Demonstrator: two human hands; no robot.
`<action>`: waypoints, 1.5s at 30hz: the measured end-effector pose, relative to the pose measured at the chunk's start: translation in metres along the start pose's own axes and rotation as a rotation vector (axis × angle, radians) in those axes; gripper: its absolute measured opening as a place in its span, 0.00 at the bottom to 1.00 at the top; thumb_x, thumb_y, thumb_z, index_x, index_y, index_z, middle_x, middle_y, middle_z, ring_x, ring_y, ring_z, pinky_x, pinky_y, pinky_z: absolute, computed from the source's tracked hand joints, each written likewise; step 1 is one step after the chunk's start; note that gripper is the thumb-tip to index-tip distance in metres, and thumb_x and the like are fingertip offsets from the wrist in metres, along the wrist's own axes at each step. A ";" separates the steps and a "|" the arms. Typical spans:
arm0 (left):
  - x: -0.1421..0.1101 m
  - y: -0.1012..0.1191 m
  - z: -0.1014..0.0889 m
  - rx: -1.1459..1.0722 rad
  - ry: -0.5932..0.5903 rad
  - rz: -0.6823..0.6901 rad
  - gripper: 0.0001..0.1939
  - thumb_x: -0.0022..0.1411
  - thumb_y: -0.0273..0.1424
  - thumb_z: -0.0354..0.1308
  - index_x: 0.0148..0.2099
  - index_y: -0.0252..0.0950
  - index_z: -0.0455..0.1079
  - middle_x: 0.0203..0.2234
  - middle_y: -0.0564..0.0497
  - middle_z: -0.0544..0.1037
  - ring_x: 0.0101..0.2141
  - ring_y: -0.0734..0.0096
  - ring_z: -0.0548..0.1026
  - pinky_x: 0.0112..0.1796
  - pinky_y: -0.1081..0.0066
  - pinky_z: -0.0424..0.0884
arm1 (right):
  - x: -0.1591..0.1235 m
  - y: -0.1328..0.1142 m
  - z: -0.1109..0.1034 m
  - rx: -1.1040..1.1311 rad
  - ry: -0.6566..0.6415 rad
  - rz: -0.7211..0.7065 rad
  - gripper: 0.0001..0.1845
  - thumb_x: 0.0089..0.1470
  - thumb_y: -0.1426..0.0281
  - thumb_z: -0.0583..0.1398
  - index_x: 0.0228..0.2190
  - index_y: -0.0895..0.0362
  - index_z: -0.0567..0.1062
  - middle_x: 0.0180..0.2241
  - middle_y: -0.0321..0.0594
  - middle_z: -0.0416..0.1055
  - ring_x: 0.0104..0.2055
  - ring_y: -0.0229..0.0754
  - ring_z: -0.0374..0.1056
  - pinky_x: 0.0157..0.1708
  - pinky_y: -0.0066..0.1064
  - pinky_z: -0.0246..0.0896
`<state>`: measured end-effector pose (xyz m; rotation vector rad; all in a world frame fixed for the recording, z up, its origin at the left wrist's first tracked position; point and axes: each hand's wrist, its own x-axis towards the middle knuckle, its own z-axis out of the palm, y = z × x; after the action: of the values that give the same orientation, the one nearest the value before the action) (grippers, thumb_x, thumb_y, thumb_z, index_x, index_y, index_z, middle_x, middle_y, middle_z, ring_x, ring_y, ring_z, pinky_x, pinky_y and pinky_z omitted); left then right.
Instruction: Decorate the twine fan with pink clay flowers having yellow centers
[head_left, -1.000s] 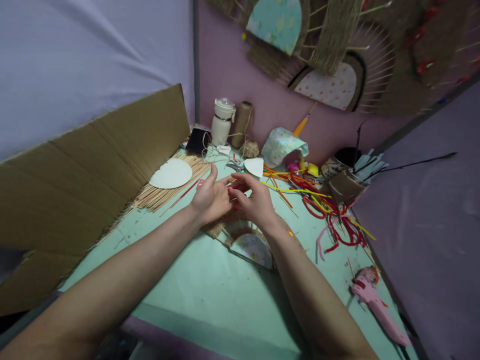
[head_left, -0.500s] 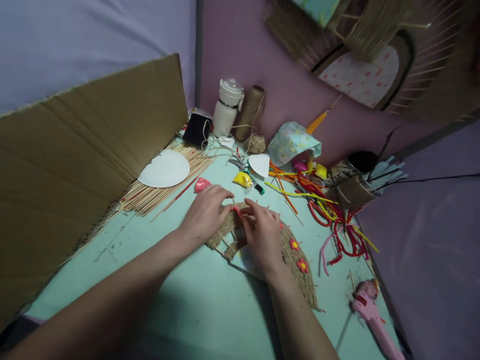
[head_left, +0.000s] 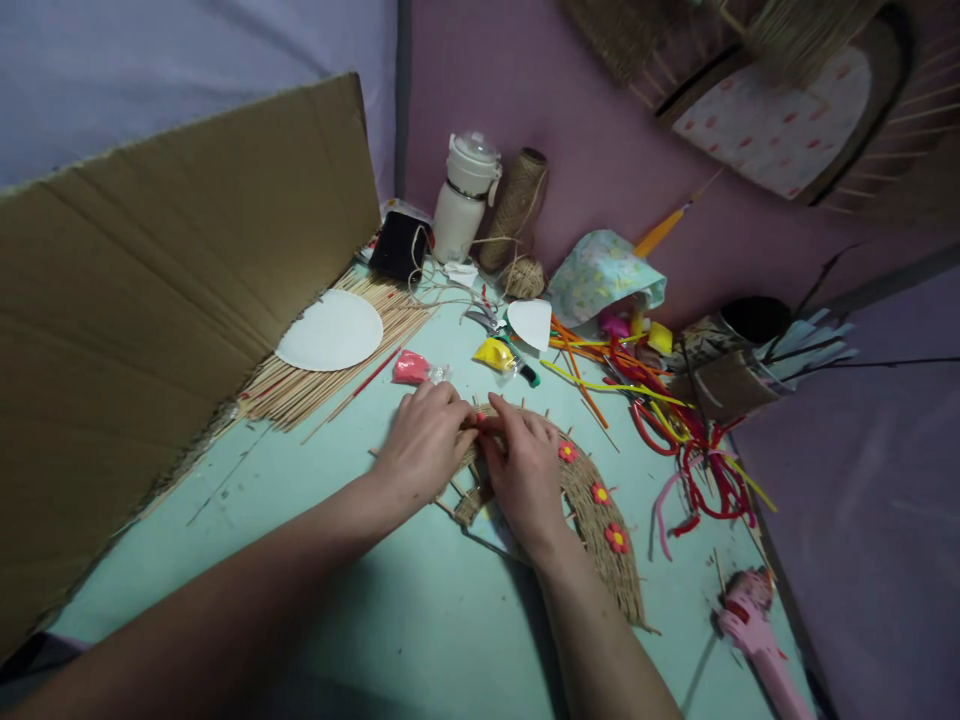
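A curved fan-shaped piece woven of twine over thin sticks point(head_left: 611, 560) lies on the table under my hands. Red clay flowers with yellow centres point(head_left: 616, 538) dot its right side. At its top edge my left hand point(head_left: 427, 440) and my right hand point(head_left: 523, 470) meet, fingertips pinched together. Between them shows a small bit of red-pink clay point(head_left: 481, 417), partly hidden by the fingers. Just beyond my left hand sits an open packet of pink clay point(head_left: 411, 367), with a packet of yellow clay point(head_left: 493, 353) to its right.
Thin sticks point(head_left: 292, 395) and a white oval card point(head_left: 334, 330) lie beside a cardboard panel point(head_left: 187, 250) at left. A white bottle point(head_left: 461, 205) and twine spool point(head_left: 519, 210) stand behind. Coloured pipe cleaners point(head_left: 705, 470) and a pink glue gun point(head_left: 754, 625) are at right.
My fingertips have drawn closer together over the bit of clay, covering more of it. My left hand has shifted slightly right and down. The whole view has tilted a little.
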<state>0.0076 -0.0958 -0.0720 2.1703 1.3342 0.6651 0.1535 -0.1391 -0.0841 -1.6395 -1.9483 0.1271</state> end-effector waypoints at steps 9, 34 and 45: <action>-0.001 0.005 -0.001 0.180 -0.057 0.000 0.06 0.62 0.31 0.57 0.38 0.35 0.75 0.35 0.47 0.73 0.43 0.57 0.69 0.43 0.59 0.63 | 0.000 -0.003 -0.002 0.002 -0.047 0.047 0.19 0.62 0.75 0.52 0.54 0.56 0.67 0.46 0.44 0.77 0.50 0.48 0.68 0.46 0.41 0.55; -0.007 0.023 -0.021 0.394 -0.165 0.028 0.13 0.65 0.36 0.55 0.47 0.35 0.74 0.38 0.45 0.73 0.43 0.58 0.69 0.41 0.62 0.65 | -0.055 -0.002 -0.071 0.273 0.191 0.137 0.17 0.59 0.74 0.59 0.50 0.52 0.69 0.38 0.36 0.78 0.41 0.39 0.74 0.44 0.33 0.65; -0.044 0.030 0.003 0.746 -0.147 0.143 0.44 0.52 0.57 0.57 0.63 0.34 0.63 0.40 0.40 0.72 0.41 0.53 0.68 0.37 0.60 0.67 | -0.051 -0.005 -0.077 0.260 0.092 -0.001 0.13 0.58 0.77 0.58 0.45 0.57 0.71 0.36 0.38 0.76 0.37 0.37 0.71 0.38 0.30 0.65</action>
<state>0.0122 -0.1481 -0.0613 2.8417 1.5125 0.0271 0.1898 -0.2097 -0.0374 -1.4490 -1.7809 0.2865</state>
